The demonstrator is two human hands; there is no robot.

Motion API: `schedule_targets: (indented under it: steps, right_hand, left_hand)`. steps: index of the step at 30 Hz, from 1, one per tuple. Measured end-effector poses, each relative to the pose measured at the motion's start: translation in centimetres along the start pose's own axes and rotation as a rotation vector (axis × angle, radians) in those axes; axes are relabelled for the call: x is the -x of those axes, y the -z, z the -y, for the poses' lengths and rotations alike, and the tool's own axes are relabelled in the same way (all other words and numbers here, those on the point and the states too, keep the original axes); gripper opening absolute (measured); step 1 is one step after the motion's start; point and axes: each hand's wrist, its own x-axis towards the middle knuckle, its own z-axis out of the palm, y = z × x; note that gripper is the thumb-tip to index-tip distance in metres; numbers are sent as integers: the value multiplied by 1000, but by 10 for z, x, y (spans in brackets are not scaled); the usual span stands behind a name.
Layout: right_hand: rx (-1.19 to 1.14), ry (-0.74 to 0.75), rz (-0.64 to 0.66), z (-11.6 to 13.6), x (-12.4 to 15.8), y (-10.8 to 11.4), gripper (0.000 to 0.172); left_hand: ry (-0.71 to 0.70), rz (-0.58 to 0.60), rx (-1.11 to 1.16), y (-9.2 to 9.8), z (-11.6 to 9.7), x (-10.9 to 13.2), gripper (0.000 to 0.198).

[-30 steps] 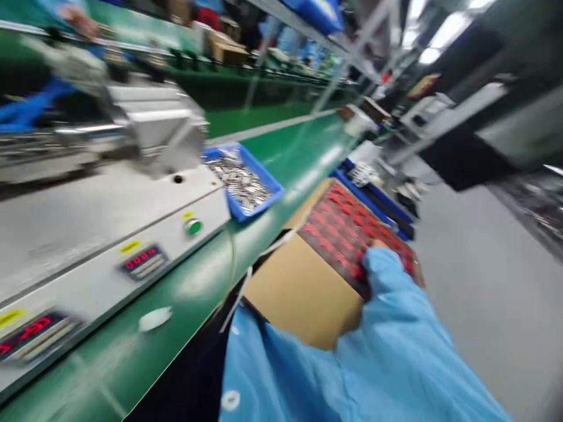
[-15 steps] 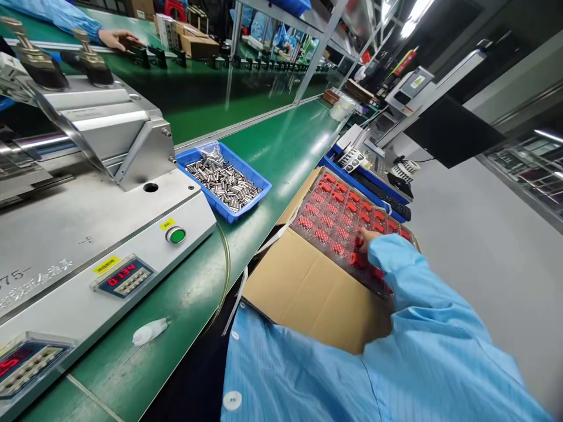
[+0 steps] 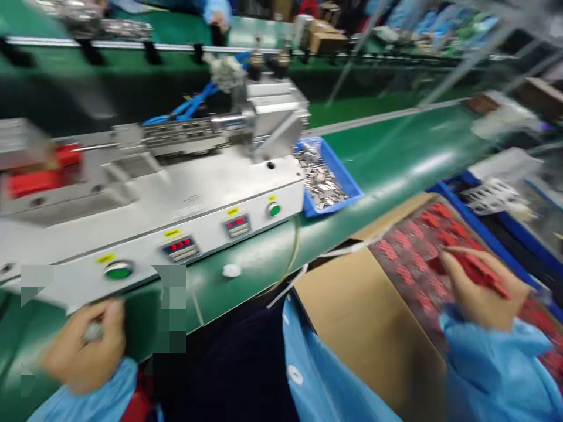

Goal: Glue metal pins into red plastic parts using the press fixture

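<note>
My right hand (image 3: 492, 293) is closed on a red plastic part (image 3: 481, 272), long and narrow, above the open cardboard box. In that box lies a clear plastic tray (image 3: 396, 266) with rows of red parts in its pockets. My left hand (image 3: 88, 346) is curled at the front edge of the bench, below the machine's green button (image 3: 118, 270). A small greyish thing shows between its fingers, too blurred to name. The metal machine (image 3: 211, 181) stands on the bench, with red pieces (image 3: 35, 183) at its left end.
A blue bin (image 3: 336, 176) of small metal pins stands at the machine's right end. A small white object (image 3: 231, 270) lies on the green bench (image 3: 259, 258). The box flap (image 3: 352, 316) reaches toward my body. Across the conveyor, a co-worker's hand (image 3: 219, 20) is visible.
My view has swung left, bringing my left hand and more of the machine into sight. My right hand has lifted a red plastic part from the tray.
</note>
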Motion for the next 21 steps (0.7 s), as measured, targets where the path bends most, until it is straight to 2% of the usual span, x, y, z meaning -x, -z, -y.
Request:
schedule_targets:
  steps: [1, 2, 3, 4, 6, 7, 9, 12, 15, 18, 19, 21]
  right_hand:
    - [-179, 205, 93, 26, 10, -16, 16]
    - [-347, 410, 260, 53, 24, -31, 16]
    - [-486, 590, 468, 81, 40, -46, 11]
    - [-581, 705, 684, 108, 57, -61, 9]
    - [-834, 854, 879, 158, 91, -88, 13]
    - [-936, 904, 904, 180, 105, -101, 14]
    - [-1069, 964, 839, 213, 128, -124, 19]
    - [-1098, 1009, 753, 238, 144, -145, 28]
    - [-1099, 1004, 640, 234, 144, -155, 42]
    - [-1076, 834, 431, 218, 142, -167, 46]
    - [-1023, 758, 415, 214, 142, -172, 45]
    - [-894, 668, 489, 208, 146, -183, 35]
  left_hand:
    - [-92, -61, -36, 1, -9, 6, 31]
    - [-169, 8, 7, -1, -21, 11, 30]
    - [-210, 161, 109, -7, -34, 14, 27]
    - [-255, 287, 229, -15, -47, 15, 25]
    - [-310, 527, 460, -29, -71, 17, 37]
    - [-307, 606, 548, -34, -80, 18, 45]
    - [-225, 675, 648, -36, -89, 22, 48]
    - [-66, 601, 701, -28, -80, 30, 36]
    - [42, 467, 722, -20, -57, 33, 34]
    - [255, 333, 754, -21, -36, 34, 33]
    - [331, 289, 783, -24, -31, 34, 33]
    - [435, 214, 852, -30, -24, 33, 35]
